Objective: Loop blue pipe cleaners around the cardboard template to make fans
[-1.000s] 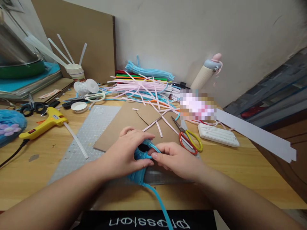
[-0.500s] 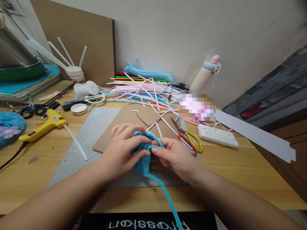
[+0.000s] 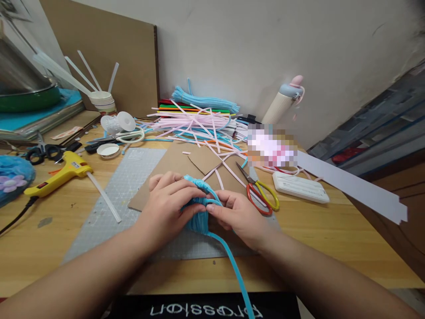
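A bundle of blue pipe cleaners [image 3: 198, 223], its strands packed side by side, is held over the cutting mat [image 3: 99, 230]. My left hand [image 3: 171, 199] is closed round its upper left side, with thumb and fingers pressing on it. My right hand [image 3: 237, 215] pinches a blue pipe cleaner strand [image 3: 215, 196] at the bundle's right edge; part of that strand is behind the fingers. From the bundle's lower right corner a long blue tail [image 3: 232, 261] hangs down past the table's front edge.
Scissors with red and yellow handles [image 3: 262, 195] lie right of my hands, near a white keyboard-like box [image 3: 300, 187]. A yellow glue gun [image 3: 59, 175] rests at left. Cardboard [image 3: 175, 157] covers part of the mat; loose pipe cleaners [image 3: 189, 122] are piled behind.
The bundle has tilted slightly in my hands, and its lower end sits a little higher. The blue tail has shifted slightly right. Both hands keep their grip.
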Available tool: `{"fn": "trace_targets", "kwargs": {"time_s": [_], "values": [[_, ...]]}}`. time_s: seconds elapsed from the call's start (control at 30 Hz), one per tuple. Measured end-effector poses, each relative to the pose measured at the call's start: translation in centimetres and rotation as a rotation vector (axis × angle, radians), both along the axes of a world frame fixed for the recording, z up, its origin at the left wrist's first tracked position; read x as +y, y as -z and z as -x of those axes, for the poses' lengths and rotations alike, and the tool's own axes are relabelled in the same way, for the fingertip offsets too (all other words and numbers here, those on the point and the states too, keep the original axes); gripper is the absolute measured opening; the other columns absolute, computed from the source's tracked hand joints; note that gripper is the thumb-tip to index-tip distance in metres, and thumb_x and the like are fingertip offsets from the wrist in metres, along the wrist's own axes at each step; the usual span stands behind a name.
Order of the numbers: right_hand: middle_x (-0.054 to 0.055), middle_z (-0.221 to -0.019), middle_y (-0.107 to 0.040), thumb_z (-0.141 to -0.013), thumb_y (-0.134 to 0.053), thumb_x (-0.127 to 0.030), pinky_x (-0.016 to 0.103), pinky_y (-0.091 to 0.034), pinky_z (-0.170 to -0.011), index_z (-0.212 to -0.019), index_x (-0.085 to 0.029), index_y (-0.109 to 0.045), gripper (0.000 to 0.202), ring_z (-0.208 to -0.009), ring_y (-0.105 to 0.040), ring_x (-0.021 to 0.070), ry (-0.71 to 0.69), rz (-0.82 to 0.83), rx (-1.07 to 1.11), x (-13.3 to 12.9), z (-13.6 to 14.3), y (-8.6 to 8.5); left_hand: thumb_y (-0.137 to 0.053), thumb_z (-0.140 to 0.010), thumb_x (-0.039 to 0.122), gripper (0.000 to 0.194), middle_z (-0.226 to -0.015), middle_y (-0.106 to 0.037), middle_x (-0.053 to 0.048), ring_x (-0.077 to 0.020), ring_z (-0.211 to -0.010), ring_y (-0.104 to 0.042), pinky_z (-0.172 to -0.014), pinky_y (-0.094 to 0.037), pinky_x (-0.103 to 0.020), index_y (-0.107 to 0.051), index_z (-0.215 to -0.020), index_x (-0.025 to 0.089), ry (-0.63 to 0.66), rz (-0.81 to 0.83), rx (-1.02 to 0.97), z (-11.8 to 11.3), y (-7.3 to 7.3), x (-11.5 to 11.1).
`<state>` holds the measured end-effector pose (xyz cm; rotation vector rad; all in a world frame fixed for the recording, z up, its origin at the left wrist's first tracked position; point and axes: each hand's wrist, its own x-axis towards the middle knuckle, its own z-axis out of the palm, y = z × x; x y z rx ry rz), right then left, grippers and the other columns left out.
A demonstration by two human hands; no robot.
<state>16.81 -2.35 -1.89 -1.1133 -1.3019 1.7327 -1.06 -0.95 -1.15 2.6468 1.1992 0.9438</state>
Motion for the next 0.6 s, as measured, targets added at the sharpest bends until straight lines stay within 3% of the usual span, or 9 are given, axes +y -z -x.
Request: {"fn": "trace_targets", "kwargs": {"time_s": [0.1, 0.3, 0.43, 0.6], "values": [[-0.003, -0.063, -0.051, -0.071, -0.061, -0.026, 0.022, -0.036, -0.057, -0.079, -0.016, -0.062, 0.013, -0.060, -0.045, 0.0094, -0.037, -0.068, -0.056, 0.0, 0.0, 0.3, -0.054, -0.079, 0.030, 0.015, -0.087, -0.066, -0.001, -0.0186, -0.082, -0.047, -0.073, -0.031, -0.033, -0.064, -0.088, 0.024, 0.015, 0.032, -0.002, 0.1, 0.0, 0.1], [0.000, -0.074, -0.057, -0.074, -0.057, -0.028, 0.026, -0.039, -0.068, -0.082, -0.015, -0.063, 0.016, -0.070, -0.050, 0.0123, 0.025, -0.129, -0.088, -0.1, 0.1, 0.9, -0.051, -0.081, 0.027, 0.020, -0.094, -0.065, -0.001, -0.0185, -0.087, -0.048, -0.075, -0.029, -0.034, -0.062, -0.098, 0.028, 0.094, 0.108, 0.053, 0.4, -0.6, 0.3], [0.000, -0.073, -0.055, -0.074, -0.058, -0.028, 0.025, -0.039, -0.066, -0.083, -0.016, -0.061, 0.016, -0.068, -0.049, 0.0113, 0.056, -0.084, -0.033, -0.3, 0.1, 0.6, -0.055, -0.079, 0.031, 0.020, -0.092, -0.066, 0.001, -0.0190, -0.087, -0.048, -0.077, -0.028, -0.035, -0.061, -0.098, 0.030, 0.093, 0.069, 0.046, 0.5, -0.9, 0.2], [0.000, -0.078, -0.056, -0.071, -0.060, -0.020, 0.025, -0.038, -0.067, -0.086, -0.016, -0.059, 0.015, -0.070, -0.048, 0.0109, 0.018, -0.156, -0.111, -0.4, 0.1, -0.4, -0.058, -0.078, 0.028, 0.015, -0.089, -0.067, 0.000, -0.0194, -0.087, -0.046, -0.077, -0.029, -0.034, -0.063, -0.092, 0.026, 0.010, -0.048, -0.020, 0.4, -0.5, -0.5]]}}
